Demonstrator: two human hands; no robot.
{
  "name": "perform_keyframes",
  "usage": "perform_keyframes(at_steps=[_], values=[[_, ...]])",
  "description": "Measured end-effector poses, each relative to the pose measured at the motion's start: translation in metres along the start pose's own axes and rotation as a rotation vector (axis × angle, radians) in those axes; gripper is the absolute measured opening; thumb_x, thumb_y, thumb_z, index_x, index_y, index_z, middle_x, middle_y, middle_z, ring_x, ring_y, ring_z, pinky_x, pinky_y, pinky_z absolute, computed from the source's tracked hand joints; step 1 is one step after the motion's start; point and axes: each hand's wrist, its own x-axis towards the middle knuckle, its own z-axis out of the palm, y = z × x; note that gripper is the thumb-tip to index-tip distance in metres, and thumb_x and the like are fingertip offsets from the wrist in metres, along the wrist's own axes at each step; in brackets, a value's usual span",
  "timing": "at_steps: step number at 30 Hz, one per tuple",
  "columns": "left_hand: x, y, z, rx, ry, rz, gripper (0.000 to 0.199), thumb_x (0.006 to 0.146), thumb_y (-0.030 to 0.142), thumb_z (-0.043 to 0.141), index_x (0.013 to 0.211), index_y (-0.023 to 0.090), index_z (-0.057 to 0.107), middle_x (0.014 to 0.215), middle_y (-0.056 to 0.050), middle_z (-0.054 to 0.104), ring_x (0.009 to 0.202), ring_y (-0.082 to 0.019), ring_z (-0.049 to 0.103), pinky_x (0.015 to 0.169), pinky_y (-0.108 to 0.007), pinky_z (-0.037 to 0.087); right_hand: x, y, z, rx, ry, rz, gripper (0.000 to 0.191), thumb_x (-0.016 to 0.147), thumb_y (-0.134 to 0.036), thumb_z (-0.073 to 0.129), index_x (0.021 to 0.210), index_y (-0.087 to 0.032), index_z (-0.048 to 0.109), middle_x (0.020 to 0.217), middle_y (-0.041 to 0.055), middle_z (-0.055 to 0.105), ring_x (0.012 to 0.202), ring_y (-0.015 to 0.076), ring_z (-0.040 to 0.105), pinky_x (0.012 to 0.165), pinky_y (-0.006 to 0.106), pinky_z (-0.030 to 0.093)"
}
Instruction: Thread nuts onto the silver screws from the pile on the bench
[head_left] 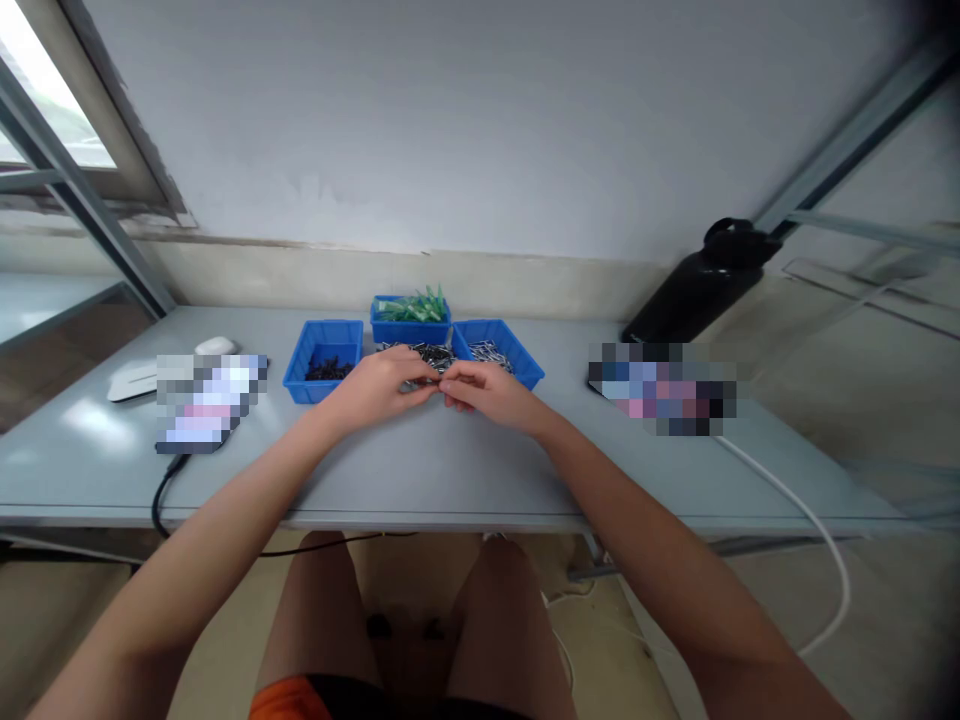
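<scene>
My left hand (390, 388) and my right hand (484, 390) meet over the table, fingertips pinched together. Whatever sits between the fingers is too small and hidden to name. Just behind them lies a pile of small black and silver pieces (424, 355), partly covered by my left hand. To the left stands a blue bin (298, 375) with small dark pieces (330, 369) in it. At the right, another blue bin (529, 372) holds silver metal pieces (491, 352), its near side partly behind my right hand. A third blue bin (411, 332) at the back contains green strips (412, 306).
On the left of the grey table (450, 480) lie a lit phone (214, 400) with a black cable and a white rounded case (216, 346). On the right are a second phone (652, 390) with a white cable and a tilted black bottle (697, 290). A wall rises behind.
</scene>
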Motion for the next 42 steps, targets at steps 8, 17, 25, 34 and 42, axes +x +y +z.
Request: perform_keyframes(at_steps=[8,17,25,34,42], values=[[0.000,0.004,-0.002,0.027,0.035,0.017,0.020,0.089,0.031,0.054,0.095,0.020,0.069,0.082,-0.004,0.069,0.081,-0.016,0.062,0.076,-0.028,0.049,0.001,-0.005,-0.001,0.138,-0.028,0.005,0.026,0.084,-0.045,0.058,0.079,-0.019,0.058,0.072,0.0006,0.062,0.061,0.0105,0.053,0.057,0.025,0.043],[-0.002,0.005,-0.001,0.034,-0.015,0.000,0.017,0.086,0.027,0.053,0.089,0.018,0.067,0.081,-0.004,0.068,0.079,-0.015,0.062,0.072,-0.025,0.048,0.000,-0.002,-0.001,0.083,-0.045,0.015,0.025,0.085,-0.044,0.057,0.085,-0.019,0.059,0.073,0.0001,0.062,0.060,0.0106,0.053,0.057,0.025,0.042],[-0.002,0.003,-0.001,0.133,-0.152,-0.034,0.012,0.081,0.025,0.056,0.076,0.016,0.062,0.075,-0.004,0.063,0.071,-0.015,0.058,0.063,-0.024,0.044,-0.002,-0.002,0.011,-0.183,0.096,-0.128,0.022,0.081,-0.040,0.064,0.091,-0.021,0.062,0.073,-0.0007,0.064,0.063,0.0119,0.055,0.060,0.025,0.042],[-0.001,0.001,0.002,0.125,-0.056,-0.030,0.017,0.086,0.027,0.053,0.086,0.018,0.067,0.080,-0.005,0.067,0.080,-0.016,0.061,0.071,-0.026,0.047,0.000,0.003,0.008,-0.266,0.228,-0.192,0.019,0.086,-0.038,0.056,0.086,-0.021,0.063,0.067,-0.0008,0.062,0.060,0.0124,0.053,0.059,0.026,0.040],[0.001,-0.002,-0.014,-0.003,0.117,-0.052,0.023,0.091,0.034,0.053,0.096,0.019,0.070,0.085,-0.004,0.070,0.082,-0.015,0.062,0.075,-0.027,0.049,0.001,0.003,0.002,-0.184,0.306,-0.151,0.024,0.086,-0.042,0.056,0.093,-0.021,0.064,0.064,-0.0013,0.060,0.060,0.0137,0.056,0.061,0.028,0.043]])
